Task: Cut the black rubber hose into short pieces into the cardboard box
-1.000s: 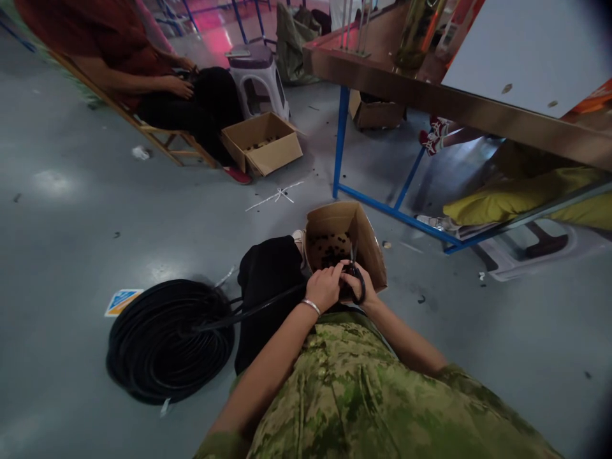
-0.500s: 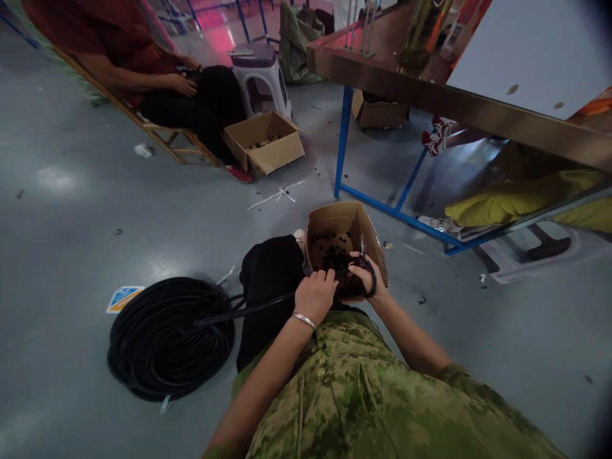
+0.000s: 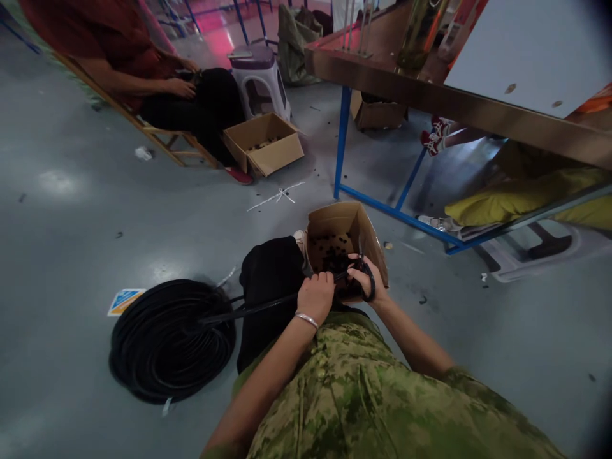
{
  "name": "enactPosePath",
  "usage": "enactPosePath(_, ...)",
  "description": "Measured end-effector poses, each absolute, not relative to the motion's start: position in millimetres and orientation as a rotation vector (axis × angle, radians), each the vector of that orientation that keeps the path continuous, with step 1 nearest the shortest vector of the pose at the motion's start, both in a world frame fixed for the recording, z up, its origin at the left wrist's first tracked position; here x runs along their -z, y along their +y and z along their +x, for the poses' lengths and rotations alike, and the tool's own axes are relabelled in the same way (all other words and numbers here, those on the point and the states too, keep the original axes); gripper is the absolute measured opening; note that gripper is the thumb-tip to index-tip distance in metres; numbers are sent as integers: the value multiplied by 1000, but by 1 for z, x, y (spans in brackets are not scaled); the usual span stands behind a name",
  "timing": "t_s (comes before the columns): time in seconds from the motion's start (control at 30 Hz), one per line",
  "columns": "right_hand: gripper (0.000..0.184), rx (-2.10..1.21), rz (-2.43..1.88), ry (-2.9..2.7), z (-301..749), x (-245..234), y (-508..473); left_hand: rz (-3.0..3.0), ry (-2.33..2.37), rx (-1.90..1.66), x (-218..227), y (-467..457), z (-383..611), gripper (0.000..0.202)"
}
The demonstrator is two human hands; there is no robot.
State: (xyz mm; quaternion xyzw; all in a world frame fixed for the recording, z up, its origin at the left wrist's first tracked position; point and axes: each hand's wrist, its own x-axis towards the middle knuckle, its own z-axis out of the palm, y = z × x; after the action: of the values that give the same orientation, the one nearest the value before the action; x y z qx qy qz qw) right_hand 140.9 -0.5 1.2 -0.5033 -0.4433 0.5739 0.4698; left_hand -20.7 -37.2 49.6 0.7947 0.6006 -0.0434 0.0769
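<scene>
My left hand (image 3: 316,294) is closed round a black rubber strip (image 3: 262,306), which runs back across my leg to a large black coil (image 3: 167,341) on the floor. In my right hand (image 3: 373,280) is a pair of scissors (image 3: 369,282) with black handles, its blades pointing away from me. The strip's front end reaches the scissors; whether the blades touch it I cannot tell. Under both hands stands an open cardboard box (image 3: 375,239) with many small black pieces (image 3: 335,255) on its bottom.
Ahead on the left, a seated person (image 3: 162,86) handles something small, beside another cardboard box (image 3: 277,153) and a plastic stool (image 3: 261,70). A table (image 3: 430,92) with blue legs stands ahead on the right. White string (image 3: 281,194) lies on the floor.
My left hand has shifted very slightly right with the strip. The scissors have turned a little in my right hand, and their blades look different in angle.
</scene>
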Motion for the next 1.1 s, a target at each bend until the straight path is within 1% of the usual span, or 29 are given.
enactPosePath(0.1,47,-1418,-1226,-1069,138,-1,-4,2358,1780,85,-48,-38,-19,26)
enactPosePath(0.27,55,-1533,-1238,-823,126,3,-19,2244,1909,-69,-46,-36,-24,32)
enactPosePath(0.4,52,-1668,-1246,-777,120,13,-40,2184,1971,-129,-43,-34,-27,35)
enactPosePath(0.53,47,-1721,-1230,-846,124,22,-53,2200,1978,-149,-39,-33,-28,36)
enactPosePath(0.63,45,-1672,-1257,-1044,131,27,-54,2200,2004,-160,-37,-34,-28,38)
enactPosePath(0.8,45,-1452,-1333,-1322,144,25,-49,2234,1977,-166,-36,-34,-29,41)
enactPosePath(0.93,48,-1445,-1319,-1442,153,17,-41,2237,1993,-140,-35,-34,-29,41)
enactPosePath(1.1,46,-1415,-1283,-1551,155,10,-32,2242,1948,-135,-35,-34,-29,39)
